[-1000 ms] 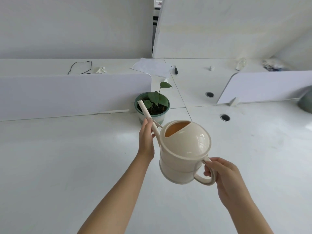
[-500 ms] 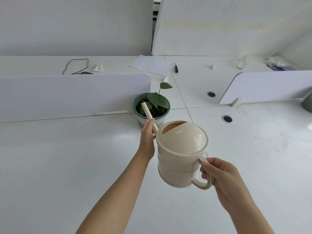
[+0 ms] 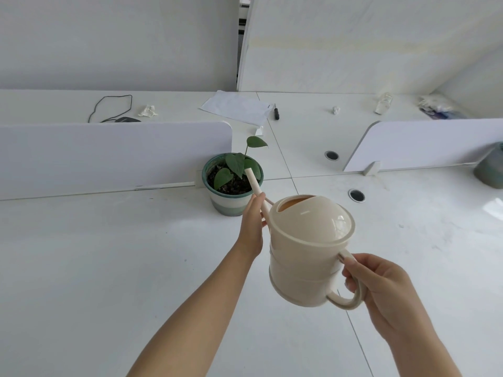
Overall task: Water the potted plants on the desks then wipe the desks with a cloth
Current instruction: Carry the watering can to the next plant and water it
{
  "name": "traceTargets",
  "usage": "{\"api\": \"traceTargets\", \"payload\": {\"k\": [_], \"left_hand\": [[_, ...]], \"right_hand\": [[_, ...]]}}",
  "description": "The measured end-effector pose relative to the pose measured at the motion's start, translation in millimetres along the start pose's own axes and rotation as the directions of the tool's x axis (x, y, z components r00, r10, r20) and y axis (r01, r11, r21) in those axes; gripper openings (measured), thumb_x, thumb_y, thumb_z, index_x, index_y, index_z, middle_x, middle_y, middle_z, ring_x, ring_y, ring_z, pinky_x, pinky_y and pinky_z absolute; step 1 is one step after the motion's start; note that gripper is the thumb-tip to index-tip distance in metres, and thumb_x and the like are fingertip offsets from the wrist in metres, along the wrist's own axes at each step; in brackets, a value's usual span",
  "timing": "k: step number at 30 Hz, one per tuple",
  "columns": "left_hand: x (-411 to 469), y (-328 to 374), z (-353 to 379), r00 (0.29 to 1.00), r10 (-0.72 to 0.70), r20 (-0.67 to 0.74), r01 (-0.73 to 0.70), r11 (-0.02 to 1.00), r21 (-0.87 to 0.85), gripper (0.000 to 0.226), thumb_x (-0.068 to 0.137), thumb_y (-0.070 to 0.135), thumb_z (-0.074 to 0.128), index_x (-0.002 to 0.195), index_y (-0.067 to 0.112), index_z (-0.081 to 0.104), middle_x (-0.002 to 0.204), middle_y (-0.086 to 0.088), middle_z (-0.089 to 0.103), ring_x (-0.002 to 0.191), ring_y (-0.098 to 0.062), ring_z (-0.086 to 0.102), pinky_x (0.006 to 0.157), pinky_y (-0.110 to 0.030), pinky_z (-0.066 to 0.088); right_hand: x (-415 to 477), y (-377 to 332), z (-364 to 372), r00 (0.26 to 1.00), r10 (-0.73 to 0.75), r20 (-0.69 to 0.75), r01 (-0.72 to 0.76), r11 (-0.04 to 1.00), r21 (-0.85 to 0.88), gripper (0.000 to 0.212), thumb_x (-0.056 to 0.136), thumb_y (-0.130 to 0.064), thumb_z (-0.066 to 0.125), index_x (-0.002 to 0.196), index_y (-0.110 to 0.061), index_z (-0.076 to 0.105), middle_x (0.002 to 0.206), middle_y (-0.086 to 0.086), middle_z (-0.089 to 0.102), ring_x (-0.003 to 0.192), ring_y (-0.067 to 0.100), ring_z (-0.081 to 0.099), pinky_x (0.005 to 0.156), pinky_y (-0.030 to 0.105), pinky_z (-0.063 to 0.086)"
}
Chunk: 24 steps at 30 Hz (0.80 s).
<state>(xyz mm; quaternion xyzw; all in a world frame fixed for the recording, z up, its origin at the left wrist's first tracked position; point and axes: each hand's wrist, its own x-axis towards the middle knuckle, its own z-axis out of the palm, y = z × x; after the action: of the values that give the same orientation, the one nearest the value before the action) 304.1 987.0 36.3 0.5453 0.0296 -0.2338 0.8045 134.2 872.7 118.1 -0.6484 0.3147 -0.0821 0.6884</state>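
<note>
A cream watering can [image 3: 307,248] hangs above the white desk [image 3: 109,268]. My right hand [image 3: 381,289] grips its handle at the lower right. My left hand [image 3: 253,221] is closed around the long spout, whose tip [image 3: 249,172] sits over the soil. The potted plant [image 3: 234,183], a few green leaves in a green and white pot, stands against the end of the left divider. No water stream is visible. No cloth is in view.
Low white dividers stand at left [image 3: 109,153] and right [image 3: 435,142]. Two cable holes [image 3: 356,195] mark the desk. On the far desk lie papers [image 3: 239,107], a black pen [image 3: 276,114], a cable, crumpled tissues. A grey-green pot [image 3: 490,167] shows at the right edge.
The can has shifted right and forward with both hands. Its spout tip moved from the pot's left rim to over the soil under the leaves.
</note>
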Motion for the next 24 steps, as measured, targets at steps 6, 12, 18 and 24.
{"api": "traceTargets", "payload": {"k": [6,12,18,24], "left_hand": [[9.5,14.2,19.8,0.999,-0.031,-0.013,0.031,0.999,-0.03,0.027,0.092,0.029,0.042,0.067,0.019,0.042,0.075,0.003,0.049,0.076,-0.013,0.049,0.074,-0.027,0.04],[13.3,17.8,24.0,1.0,-0.017,0.0,0.017,0.999,-0.033,0.032,0.093,0.028,0.04,0.063,0.018,0.04,0.068,0.003,0.048,0.072,-0.012,0.049,0.071,-0.026,0.039],[4.5,6.9,12.3,1.0,-0.024,0.003,0.024,1.0,-0.005,0.035,0.094,0.031,0.039,0.061,0.018,0.037,0.066,0.004,0.045,0.067,-0.011,0.046,0.067,-0.025,0.038],[-8.0,5.4,-8.6,0.999,0.007,-0.053,-0.007,1.0,0.006,0.03,0.094,0.027,0.038,0.065,0.019,0.037,0.061,0.006,0.043,0.06,-0.01,0.042,0.061,-0.023,0.038]], "right_hand": [[9.0,-14.1,-2.2,0.998,-0.052,-0.026,0.052,0.999,-0.002,0.019,0.082,-0.004,0.057,0.063,-0.001,0.059,0.044,-0.005,0.053,0.038,0.007,0.042,0.04,0.012,0.034],[14.6,-21.1,-1.7,0.997,-0.068,-0.03,0.067,0.998,-0.019,0.018,0.082,-0.006,0.058,0.064,-0.001,0.059,0.043,-0.006,0.053,0.037,0.006,0.041,0.04,0.012,0.034],[10.5,-15.1,-0.6,0.998,-0.062,-0.006,0.061,0.997,-0.042,0.017,0.082,-0.003,0.058,0.065,0.0,0.06,0.043,-0.005,0.052,0.037,0.007,0.04,0.041,0.012,0.034],[0.6,-6.6,9.0,0.997,-0.041,0.061,0.043,0.998,-0.038,0.017,0.081,-0.005,0.059,0.065,0.0,0.06,0.046,-0.003,0.052,0.039,0.009,0.039,0.043,0.013,0.033]]}}
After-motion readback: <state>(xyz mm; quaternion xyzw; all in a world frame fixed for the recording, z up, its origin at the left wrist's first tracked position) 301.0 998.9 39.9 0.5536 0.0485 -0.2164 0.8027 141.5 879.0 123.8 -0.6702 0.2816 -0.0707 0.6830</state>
